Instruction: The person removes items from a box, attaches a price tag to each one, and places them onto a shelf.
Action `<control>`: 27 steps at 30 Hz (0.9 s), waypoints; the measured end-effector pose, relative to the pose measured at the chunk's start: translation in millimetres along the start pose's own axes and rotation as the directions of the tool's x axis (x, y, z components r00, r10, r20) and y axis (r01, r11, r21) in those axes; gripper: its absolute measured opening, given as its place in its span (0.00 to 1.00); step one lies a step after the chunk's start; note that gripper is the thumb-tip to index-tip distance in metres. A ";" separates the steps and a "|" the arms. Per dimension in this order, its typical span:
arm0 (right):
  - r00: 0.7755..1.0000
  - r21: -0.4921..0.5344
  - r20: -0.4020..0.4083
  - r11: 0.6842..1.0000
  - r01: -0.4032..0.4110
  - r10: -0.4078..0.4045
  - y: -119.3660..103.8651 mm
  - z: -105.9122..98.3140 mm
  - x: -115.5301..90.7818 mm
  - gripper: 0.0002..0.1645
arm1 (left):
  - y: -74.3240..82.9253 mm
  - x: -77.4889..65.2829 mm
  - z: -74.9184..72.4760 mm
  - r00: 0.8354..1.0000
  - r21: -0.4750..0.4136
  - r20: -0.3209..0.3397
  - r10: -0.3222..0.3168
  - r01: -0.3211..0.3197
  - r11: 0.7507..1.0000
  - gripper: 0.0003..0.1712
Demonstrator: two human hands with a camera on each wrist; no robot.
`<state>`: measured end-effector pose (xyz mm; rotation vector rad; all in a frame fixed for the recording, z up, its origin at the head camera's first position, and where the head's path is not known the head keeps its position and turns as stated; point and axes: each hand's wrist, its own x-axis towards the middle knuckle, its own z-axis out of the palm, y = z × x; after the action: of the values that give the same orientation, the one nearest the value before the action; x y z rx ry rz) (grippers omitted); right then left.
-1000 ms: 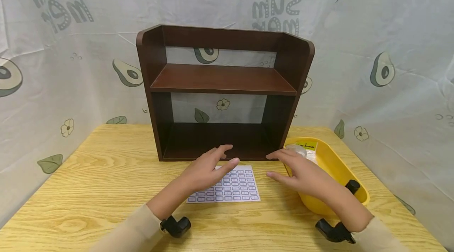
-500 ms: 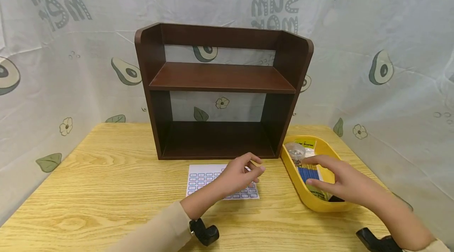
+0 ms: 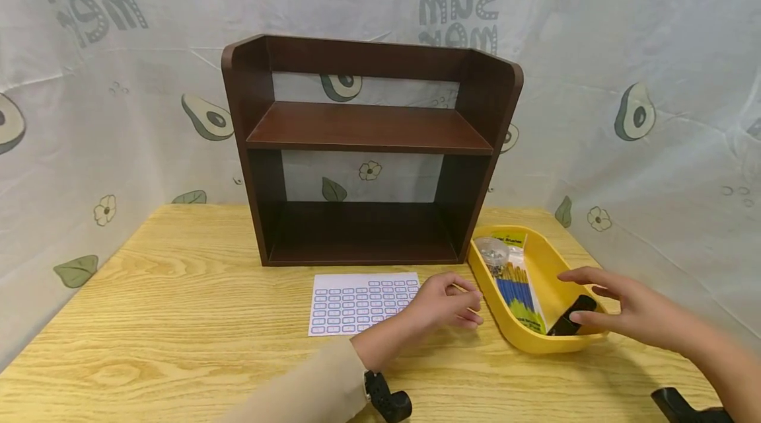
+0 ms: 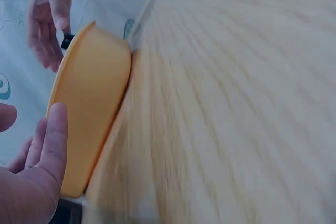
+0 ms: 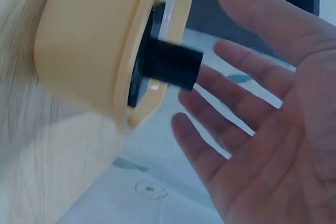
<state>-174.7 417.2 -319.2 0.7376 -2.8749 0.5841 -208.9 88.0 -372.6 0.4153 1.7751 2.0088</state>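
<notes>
Tray point(image 3: 532, 343) holds brushes point(image 3: 516, 289), tub point(image 3: 492, 251), black object point(image 3: 573, 314).

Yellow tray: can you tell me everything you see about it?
The yellow tray is a long, rounded tub that looks like smooth plastic, with a rim. It sits upright on the wooden table beside the brown shelf. Inside are a clear round container, a packet of blue brushes and a black object. The right hand hovers at its near end, the left hand beside it; neither clearly touches it.
</notes>
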 end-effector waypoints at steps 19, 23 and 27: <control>0.989 0.087 0.142 0.996 0.035 -0.047 16.9 3.4 -3.5 0.20 | -15.2 15.2 49.8 0.983 -0.237 -0.112 -0.144 0.114 0.965 0.16; 0.987 0.106 0.153 0.994 0.032 -0.048 17.1 3.3 -3.7 0.21 | -15.8 17.1 51.6 0.982 -0.243 -0.119 -0.145 0.113 0.963 0.15; 0.988 0.108 0.143 0.993 0.035 -0.051 16.5 3.7 -4.7 0.21 | -15.2 17.8 53.7 0.982 -0.244 -0.130 -0.138 0.103 0.964 0.13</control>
<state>-178.6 431.1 -329.1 0.8913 -2.9706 0.7096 -196.2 144.6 -381.3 0.0852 1.5736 2.1761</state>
